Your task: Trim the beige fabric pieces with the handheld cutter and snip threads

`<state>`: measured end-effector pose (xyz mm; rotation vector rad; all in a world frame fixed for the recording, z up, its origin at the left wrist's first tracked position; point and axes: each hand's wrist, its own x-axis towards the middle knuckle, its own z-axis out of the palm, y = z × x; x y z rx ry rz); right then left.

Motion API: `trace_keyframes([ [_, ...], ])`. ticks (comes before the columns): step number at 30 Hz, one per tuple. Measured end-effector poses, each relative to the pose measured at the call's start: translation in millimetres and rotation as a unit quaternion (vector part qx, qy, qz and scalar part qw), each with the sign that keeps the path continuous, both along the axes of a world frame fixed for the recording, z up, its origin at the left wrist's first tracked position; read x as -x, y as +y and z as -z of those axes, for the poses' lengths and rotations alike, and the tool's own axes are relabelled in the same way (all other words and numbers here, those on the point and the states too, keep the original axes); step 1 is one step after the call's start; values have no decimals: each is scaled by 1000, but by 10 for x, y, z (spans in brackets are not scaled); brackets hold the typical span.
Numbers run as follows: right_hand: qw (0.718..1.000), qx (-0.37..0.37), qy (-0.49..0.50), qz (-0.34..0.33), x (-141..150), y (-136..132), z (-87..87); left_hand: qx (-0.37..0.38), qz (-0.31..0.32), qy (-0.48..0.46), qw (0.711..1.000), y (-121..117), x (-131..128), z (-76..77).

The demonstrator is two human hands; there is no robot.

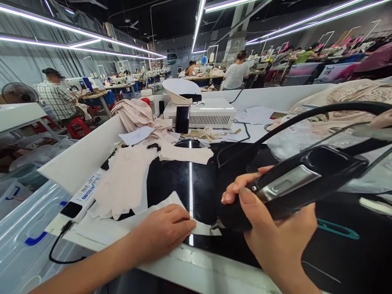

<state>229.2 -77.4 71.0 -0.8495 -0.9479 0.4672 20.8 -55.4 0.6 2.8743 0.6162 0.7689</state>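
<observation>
My left hand [167, 228] lies palm down on a strip of pale fabric [174, 199], fingers stretched out and pressing it to the glossy black work surface [202, 188]. In my right hand [272, 232] is a black corded hand tool [294, 196] with a silver plate along its upper side, fingers wrapped round its body. The tool's small metal tip [217, 224] meets the right end of the strip; whether it touches the fabric or hovers just over it I cannot tell. Left of the strip lie pale pink fabric pieces [124, 179].
A white vented machine [208, 112] stands at the back with a black phone [183, 119] leaning on it. Bundled fabric [131, 112] lies back left. A white power strip [84, 192] sits along the left edge. A teal tool [338, 228] lies right. The black cable [324, 107] arches overhead.
</observation>
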Motion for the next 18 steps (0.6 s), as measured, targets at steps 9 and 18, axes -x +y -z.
trace_keyframes([
  [9,1000,5,7,5,36,27,-19,-13,-7,-3,1000,-43,11,46],
  [18,999,-17,8,-44,139,113,39,-16,-12,-10,1000,-36,-7,46],
])
